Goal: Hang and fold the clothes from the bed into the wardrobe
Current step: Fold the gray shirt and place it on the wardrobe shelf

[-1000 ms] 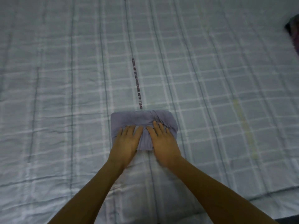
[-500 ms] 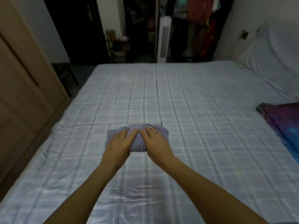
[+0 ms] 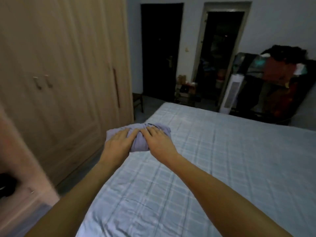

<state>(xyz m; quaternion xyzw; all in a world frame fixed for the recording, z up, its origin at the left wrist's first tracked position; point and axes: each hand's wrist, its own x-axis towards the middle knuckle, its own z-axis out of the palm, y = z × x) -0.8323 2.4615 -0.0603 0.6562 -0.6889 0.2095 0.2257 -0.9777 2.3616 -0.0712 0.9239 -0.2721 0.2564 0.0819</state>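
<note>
A folded lavender garment (image 3: 140,144) sits bunched between my two hands at the left edge of the bed (image 3: 222,159). My left hand (image 3: 118,142) holds its left half and my right hand (image 3: 159,142) its right half. Fingers lie across the top and the thumbs are hidden beneath. Whether the garment still touches the checked bedspread I cannot tell. The tall wooden wardrobe (image 3: 59,74) stands to the left with its doors closed.
A narrow strip of floor (image 3: 82,168) separates the bed from the wardrobe. A blurred pinkish panel (image 3: 20,168) is close at lower left. Beyond the bed are a dark door (image 3: 160,52), an open doorway (image 3: 220,53), a white tower unit (image 3: 230,94) and a loaded clothes rack (image 3: 277,86).
My view has swung up and left from the bedspread to the wardrobe. Both hands kept hold of the garment, which has moved from mid-bed to its left edge and is more bunched.
</note>
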